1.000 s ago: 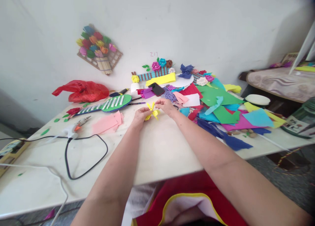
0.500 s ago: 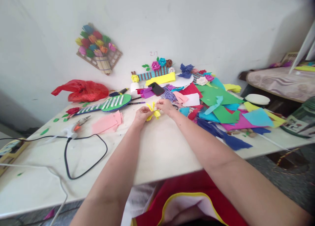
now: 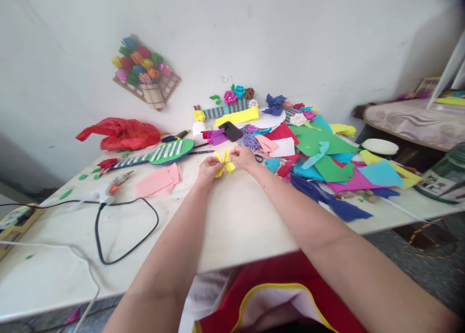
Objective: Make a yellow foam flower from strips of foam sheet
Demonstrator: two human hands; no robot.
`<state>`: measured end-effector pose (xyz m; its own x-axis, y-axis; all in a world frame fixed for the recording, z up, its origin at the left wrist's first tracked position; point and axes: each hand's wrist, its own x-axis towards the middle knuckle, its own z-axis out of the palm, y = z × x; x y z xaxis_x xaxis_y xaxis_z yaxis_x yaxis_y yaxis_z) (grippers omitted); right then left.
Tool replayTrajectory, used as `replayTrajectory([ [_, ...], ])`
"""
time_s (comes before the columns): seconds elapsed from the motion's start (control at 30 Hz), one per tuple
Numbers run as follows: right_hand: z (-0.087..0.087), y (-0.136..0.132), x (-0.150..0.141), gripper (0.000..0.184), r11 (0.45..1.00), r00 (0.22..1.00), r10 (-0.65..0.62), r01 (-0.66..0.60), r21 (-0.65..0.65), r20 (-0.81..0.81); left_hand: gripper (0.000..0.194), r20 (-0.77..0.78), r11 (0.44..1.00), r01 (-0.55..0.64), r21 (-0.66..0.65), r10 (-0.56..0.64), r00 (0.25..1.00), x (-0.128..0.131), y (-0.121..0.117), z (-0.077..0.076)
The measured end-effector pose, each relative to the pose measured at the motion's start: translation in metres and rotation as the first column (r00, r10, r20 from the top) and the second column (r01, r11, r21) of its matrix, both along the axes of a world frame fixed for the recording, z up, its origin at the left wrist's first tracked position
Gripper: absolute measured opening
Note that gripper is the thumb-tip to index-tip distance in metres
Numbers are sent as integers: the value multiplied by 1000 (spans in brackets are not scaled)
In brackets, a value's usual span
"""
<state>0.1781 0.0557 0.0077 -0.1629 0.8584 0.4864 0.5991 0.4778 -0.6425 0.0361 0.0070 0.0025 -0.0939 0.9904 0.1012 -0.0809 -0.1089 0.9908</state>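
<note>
A yellow paper flower point(image 3: 228, 166) with several spread petals is held just above the white table point(image 3: 247, 221). My left hand point(image 3: 209, 170) pinches it from the left side. On the other side, my right hand point(image 3: 242, 157) has its fingertips pinched together at an upper petal. Left of my hands lie pink paper pieces point(image 3: 158, 182) in a loose stack. Close behind my right wrist sits a small dark ring-shaped item point(image 3: 258, 158), partly covered.
A glue gun point(image 3: 105, 192) with a black cord lies at left, near a green decorated board point(image 3: 170, 151) and a red plastic bag point(image 3: 123, 133). Coloured paper scraps point(image 3: 323, 154) pile up on the right. A phone point(image 3: 230, 131) rests at the back. A large green bottle point(image 3: 446, 175) stands far right.
The flower has turned slightly and its petals look more spread toward me. Both hands have shifted only a little and keep their pinch.
</note>
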Motion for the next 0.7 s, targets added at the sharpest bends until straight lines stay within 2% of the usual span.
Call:
replayTrajectory([
  [0.17, 0, -1, -1, 16, 1000, 1000, -17, 17, 4, 8, 36, 8, 1000, 20, 13, -20, 1000, -2, 2, -1],
  [0.37, 1, 0, -1, 26, 998, 991, 29, -20, 63, -134, 32, -8, 997, 72, 34, -72, 997, -6, 4, -4],
  [0.47, 1, 0, -2, 26, 995, 985, 91, -83, 63, -146, 31, 11, 989, 143, 33, -144, 990, -7, 4, -5],
  [0.57, -2, 4, -3, 26, 980, 963, 197, -198, 12, -186, 29, 54, 979, 203, 26, -204, 977, -7, 2, -4],
  [0.7, -4, 5, -4, 21, 956, 908, 254, -288, -56, -334, 30, 140, 982, 188, 11, -187, 972, -6, 1, 0],
])
